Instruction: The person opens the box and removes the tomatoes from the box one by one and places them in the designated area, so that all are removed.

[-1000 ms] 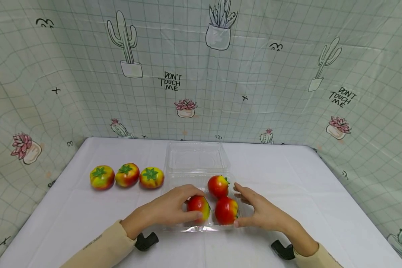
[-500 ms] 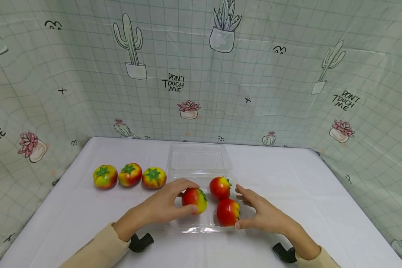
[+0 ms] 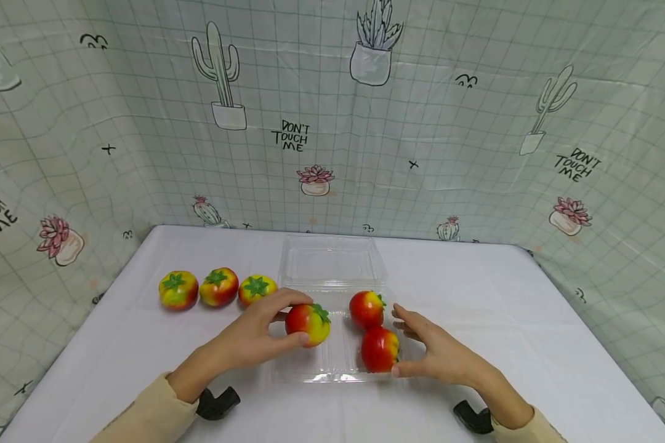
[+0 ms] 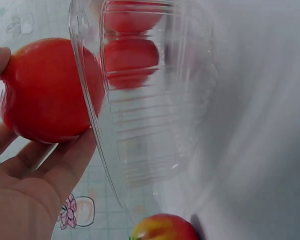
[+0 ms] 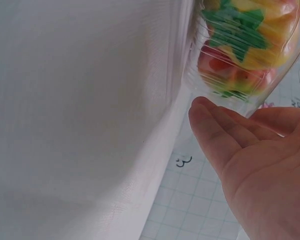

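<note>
My left hand grips a red-and-yellow tomato with a green leafy top, thumb in front and fingers behind. It is over the left part of a clear plastic clamshell box. In the left wrist view this tomato is held up at the box's rim. Two more tomatoes, one behind and one in front, lie in the box's right part. My right hand is at the box's right side, fingers extended and thumb apart, holding nothing. In the right wrist view its fingertips are right by the box wall.
Three tomatoes stand in a row at the back left: one outermost, one in the middle and one partly behind my left hand. The box's lid lies folded back. A patterned cloth hangs behind the white table.
My left hand has lifted the tomato from the box's front left part and moved it left and slightly back, turning its leafy top more upward. The right hand has stayed about where it was.
</note>
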Tool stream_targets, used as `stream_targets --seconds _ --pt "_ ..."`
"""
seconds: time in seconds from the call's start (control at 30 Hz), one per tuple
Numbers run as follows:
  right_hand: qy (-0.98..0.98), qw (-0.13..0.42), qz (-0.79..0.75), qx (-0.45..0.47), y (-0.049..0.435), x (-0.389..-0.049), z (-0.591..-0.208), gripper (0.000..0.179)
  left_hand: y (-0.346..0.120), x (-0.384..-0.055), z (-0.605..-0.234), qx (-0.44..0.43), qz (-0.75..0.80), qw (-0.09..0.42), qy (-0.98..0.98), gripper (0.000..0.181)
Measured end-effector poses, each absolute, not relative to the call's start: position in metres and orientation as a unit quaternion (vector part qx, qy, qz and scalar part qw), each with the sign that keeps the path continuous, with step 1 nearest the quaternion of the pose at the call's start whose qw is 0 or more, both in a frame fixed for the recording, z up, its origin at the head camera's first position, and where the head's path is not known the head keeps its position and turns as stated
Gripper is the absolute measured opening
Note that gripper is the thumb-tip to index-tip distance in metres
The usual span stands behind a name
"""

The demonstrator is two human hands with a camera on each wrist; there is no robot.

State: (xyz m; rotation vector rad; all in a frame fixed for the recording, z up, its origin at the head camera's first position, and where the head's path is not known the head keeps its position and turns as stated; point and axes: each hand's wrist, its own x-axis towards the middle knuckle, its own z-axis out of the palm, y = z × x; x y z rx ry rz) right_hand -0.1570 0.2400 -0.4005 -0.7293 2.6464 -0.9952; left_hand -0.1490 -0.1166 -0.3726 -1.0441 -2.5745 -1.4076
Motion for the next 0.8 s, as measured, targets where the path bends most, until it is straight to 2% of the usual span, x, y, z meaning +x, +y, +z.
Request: stream_targets --seconds 0.8 --pt "0.900 0.113 -0.342 -0.247 0.240 -0.158 -0.402 0.104 -0.161 -0.145 -0.380 -0.293 -0.473 0.070 -0.828 0.047"
